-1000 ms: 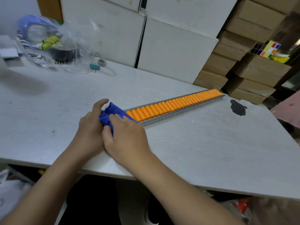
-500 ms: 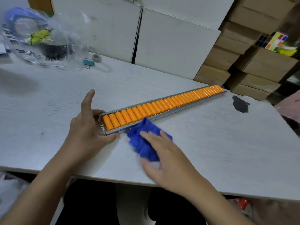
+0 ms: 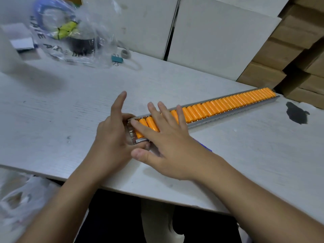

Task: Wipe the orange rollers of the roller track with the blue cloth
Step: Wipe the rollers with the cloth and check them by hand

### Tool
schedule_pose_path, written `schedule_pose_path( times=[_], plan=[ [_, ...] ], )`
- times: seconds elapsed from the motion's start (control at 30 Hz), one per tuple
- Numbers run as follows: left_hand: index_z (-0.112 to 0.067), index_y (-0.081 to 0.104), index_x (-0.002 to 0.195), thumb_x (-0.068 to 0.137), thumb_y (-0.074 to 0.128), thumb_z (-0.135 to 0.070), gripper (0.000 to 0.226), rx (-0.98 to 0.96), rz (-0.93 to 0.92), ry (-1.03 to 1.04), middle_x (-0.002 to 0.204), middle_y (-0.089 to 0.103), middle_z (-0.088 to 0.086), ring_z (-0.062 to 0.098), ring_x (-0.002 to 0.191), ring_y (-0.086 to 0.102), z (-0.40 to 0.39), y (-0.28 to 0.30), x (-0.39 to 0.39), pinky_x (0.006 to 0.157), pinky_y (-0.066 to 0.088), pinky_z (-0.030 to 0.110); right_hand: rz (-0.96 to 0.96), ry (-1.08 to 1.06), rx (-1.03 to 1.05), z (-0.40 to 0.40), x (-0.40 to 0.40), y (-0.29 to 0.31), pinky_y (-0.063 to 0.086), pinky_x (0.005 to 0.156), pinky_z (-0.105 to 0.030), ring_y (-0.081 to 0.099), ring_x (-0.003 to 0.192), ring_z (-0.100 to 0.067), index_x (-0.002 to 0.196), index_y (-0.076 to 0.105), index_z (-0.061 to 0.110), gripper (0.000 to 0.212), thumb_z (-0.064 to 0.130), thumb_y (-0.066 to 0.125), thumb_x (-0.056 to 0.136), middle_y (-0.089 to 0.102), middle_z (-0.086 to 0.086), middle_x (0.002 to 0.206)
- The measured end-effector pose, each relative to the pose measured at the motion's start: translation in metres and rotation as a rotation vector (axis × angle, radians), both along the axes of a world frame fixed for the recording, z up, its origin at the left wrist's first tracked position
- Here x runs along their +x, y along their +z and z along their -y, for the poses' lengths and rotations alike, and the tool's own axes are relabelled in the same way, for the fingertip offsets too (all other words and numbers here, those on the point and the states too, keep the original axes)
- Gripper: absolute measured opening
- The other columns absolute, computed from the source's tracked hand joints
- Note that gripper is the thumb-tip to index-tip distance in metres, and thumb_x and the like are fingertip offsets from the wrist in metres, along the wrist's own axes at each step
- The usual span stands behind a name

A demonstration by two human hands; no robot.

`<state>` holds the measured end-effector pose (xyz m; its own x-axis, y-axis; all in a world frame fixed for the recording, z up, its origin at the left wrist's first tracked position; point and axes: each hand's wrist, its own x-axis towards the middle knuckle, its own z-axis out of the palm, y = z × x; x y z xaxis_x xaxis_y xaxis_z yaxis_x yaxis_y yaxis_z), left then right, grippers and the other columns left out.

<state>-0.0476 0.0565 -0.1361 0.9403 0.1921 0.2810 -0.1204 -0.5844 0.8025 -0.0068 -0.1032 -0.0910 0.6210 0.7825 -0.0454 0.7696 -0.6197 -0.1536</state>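
Observation:
The roller track [image 3: 228, 104], a long grey metal rail filled with orange rollers, lies diagonally on the white table [image 3: 245, 155], from the middle to the far right. My left hand [image 3: 110, 137] grips its near end, with one finger raised. My right hand [image 3: 168, 142] lies flat across the nearest rollers with its fingers spread, holding nothing. Only a sliver of the blue cloth [image 3: 204, 146] shows on the table, just past my right wrist and beside the track; the rest is hidden under my hand.
A clear plastic bag [image 3: 70, 35] with rolls inside sits at the back left, and a teal binder clip [image 3: 117, 59] lies next to it. A dark stain [image 3: 296, 114] marks the table near the track's far end. Cardboard boxes [image 3: 298, 50] and white panels [image 3: 210, 41] stand behind.
My right hand has let go of the blue cloth and moved left onto the near rollers, fingers spread. The cloth now lies beside the track under my wrist. My left hand stays at the track's end.

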Motion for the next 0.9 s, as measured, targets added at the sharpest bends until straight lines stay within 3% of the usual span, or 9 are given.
schedule_pose_path(
  times=[0.17, 0.3, 0.47, 0.63, 0.7, 0.9],
  plan=[
    [-0.044, 0.001, 0.142, 0.046, 0.067, -0.063, 0.118, -0.012, 0.0, -0.001, 0.099, 0.047, -0.029, 0.016, 0.095, 0.061, -0.001, 0.0, -0.001, 0.083, 0.047, 0.032, -0.042, -0.013, -0.027, 0.003, 0.004, -0.009, -0.024, 0.107, -0.053, -0.033, 0.139, -0.018, 0.147, -0.001, 0.047, 0.068, 0.072, 0.014, 0.085, -0.02, -0.006, 0.158],
    [-0.042, 0.001, 0.143, 0.049, 0.068, -0.062, 0.117, 0.006, 0.006, -0.009, 0.099, 0.05, -0.026, 0.018, 0.095, 0.062, -0.001, 0.002, -0.001, 0.086, 0.05, 0.044, -0.017, -0.071, -0.038, 0.01, 0.008, -0.011, -0.027, 0.106, -0.05, -0.036, 0.137, -0.015, 0.147, -0.006, 0.047, 0.067, 0.071, 0.014, 0.087, -0.023, -0.003, 0.157],
    [-0.037, 0.005, 0.144, 0.053, 0.068, -0.059, 0.113, 0.016, 0.018, -0.004, 0.098, 0.052, -0.025, 0.013, 0.089, 0.062, 0.0, 0.002, -0.002, 0.08, 0.051, 0.038, -0.008, -0.177, -0.023, 0.018, 0.01, -0.016, -0.027, 0.106, -0.049, -0.037, 0.137, -0.014, 0.146, -0.008, 0.046, 0.066, 0.071, 0.008, 0.087, -0.024, -0.002, 0.157],
    [-0.039, 0.007, 0.144, 0.056, 0.086, -0.035, 0.119, 0.024, -0.033, -0.001, 0.109, 0.058, -0.007, 0.014, 0.097, 0.059, -0.001, 0.001, -0.004, 0.087, 0.049, 0.039, 0.011, -0.239, -0.026, 0.029, 0.014, -0.018, -0.03, 0.105, -0.046, -0.035, 0.138, -0.016, 0.147, -0.006, 0.046, 0.068, 0.073, 0.001, 0.085, -0.022, -0.003, 0.158],
    [-0.041, 0.008, 0.144, 0.056, 0.087, -0.031, 0.119, 0.023, -0.048, -0.003, 0.111, 0.058, -0.008, 0.015, 0.1, 0.059, 0.0, 0.001, -0.004, 0.088, 0.048, 0.04, 0.018, -0.246, -0.025, 0.032, 0.017, -0.017, -0.029, 0.105, -0.047, -0.033, 0.139, -0.016, 0.147, -0.005, 0.046, 0.068, 0.073, 0.002, 0.085, -0.022, -0.004, 0.158],
    [-0.058, 0.009, 0.137, 0.052, 0.078, -0.044, 0.109, -0.014, -0.061, -0.003, 0.116, 0.058, -0.011, 0.016, 0.107, 0.058, 0.001, 0.004, -0.007, 0.092, 0.047, 0.048, 0.02, -0.267, -0.044, 0.043, 0.025, -0.015, -0.031, 0.104, -0.045, -0.035, 0.138, -0.016, 0.148, -0.006, 0.043, 0.071, 0.073, 0.0, 0.084, -0.024, -0.005, 0.157]
  ],
)
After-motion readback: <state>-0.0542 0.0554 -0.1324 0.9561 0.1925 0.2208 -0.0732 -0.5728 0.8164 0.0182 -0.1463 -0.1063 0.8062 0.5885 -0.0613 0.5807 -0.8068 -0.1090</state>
